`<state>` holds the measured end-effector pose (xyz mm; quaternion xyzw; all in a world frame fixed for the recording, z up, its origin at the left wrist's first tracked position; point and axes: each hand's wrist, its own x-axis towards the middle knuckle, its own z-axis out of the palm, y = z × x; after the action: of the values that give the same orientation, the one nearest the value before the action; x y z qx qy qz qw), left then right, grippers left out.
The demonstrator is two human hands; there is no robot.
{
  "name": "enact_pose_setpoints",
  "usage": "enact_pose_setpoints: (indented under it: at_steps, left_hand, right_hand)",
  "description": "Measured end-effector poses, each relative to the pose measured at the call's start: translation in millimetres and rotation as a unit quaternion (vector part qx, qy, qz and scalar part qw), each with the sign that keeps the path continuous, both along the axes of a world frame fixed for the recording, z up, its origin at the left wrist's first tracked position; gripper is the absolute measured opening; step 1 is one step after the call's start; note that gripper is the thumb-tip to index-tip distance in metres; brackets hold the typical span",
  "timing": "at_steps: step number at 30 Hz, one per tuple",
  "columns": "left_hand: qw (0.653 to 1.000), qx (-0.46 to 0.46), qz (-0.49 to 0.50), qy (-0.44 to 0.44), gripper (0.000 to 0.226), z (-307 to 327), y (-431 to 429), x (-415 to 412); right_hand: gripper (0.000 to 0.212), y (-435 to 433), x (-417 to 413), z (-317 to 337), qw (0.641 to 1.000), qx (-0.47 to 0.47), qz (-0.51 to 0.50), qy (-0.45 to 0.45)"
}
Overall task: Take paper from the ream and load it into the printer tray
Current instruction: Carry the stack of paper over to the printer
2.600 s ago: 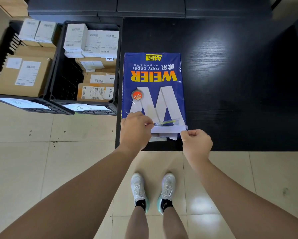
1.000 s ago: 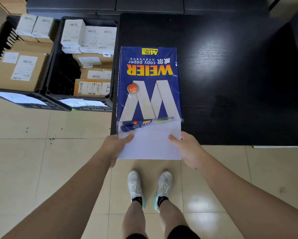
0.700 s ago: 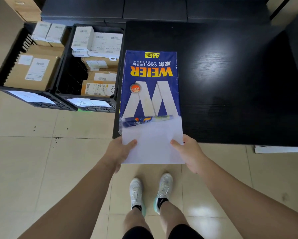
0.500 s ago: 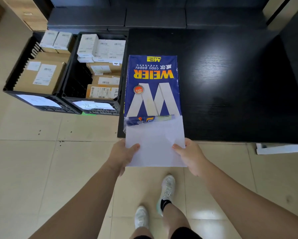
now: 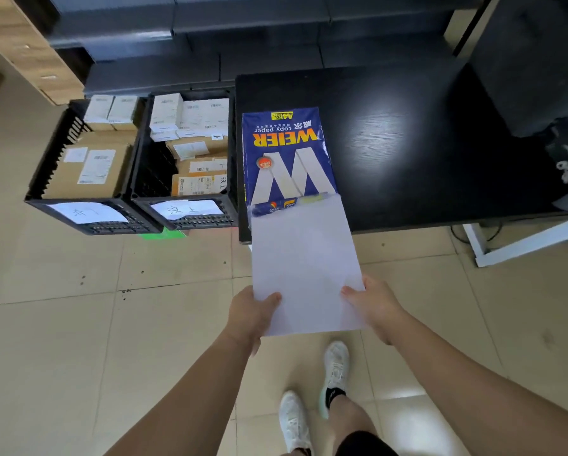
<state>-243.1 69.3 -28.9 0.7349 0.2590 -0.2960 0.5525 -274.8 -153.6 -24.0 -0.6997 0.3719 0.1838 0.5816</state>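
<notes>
Head view: the left hand (image 5: 249, 315) and right hand (image 5: 376, 307) each pinch a near corner of the white paper stack (image 5: 305, 264), fingers closed on it. Its far edge sits in the open near end of the blue ream (image 5: 287, 156), which lies on the black bench (image 5: 424, 153). Black crates (image 5: 183, 222) of boxes stand to the left.

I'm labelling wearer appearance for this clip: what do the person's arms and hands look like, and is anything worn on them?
Both forearms are bare, with no sleeves in view. The left hand and right hand wear no gloves, and no watch, ring or bracelet shows. No markings or cables are visible on either arm.
</notes>
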Motion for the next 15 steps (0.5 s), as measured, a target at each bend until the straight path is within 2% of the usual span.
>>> enact_pose_setpoints:
  at_steps: [4, 9, 15]
  left_hand:
    - [1.0, -0.004, -0.003, -0.005, 0.026, 24.6, -2.2, -25.4]
    - [1.0, -0.021, -0.008, -0.019, 0.025, 55.6, -20.9, -39.8]
    - [0.998, -0.027, -0.037, -0.049, 0.022, 92.4, -72.0, -41.3]
  right_hand:
    - [0.017, 1.4, -28.6, 25.6, 1.0, -0.007, -0.006, -0.006]
    - [0.022, -13.9, -55.0, 56.9, 0.999, -0.002, -0.035, -0.029]
    - [0.017, -54.5, -78.5, 86.4, 0.994, 0.003, -0.085, -0.066]
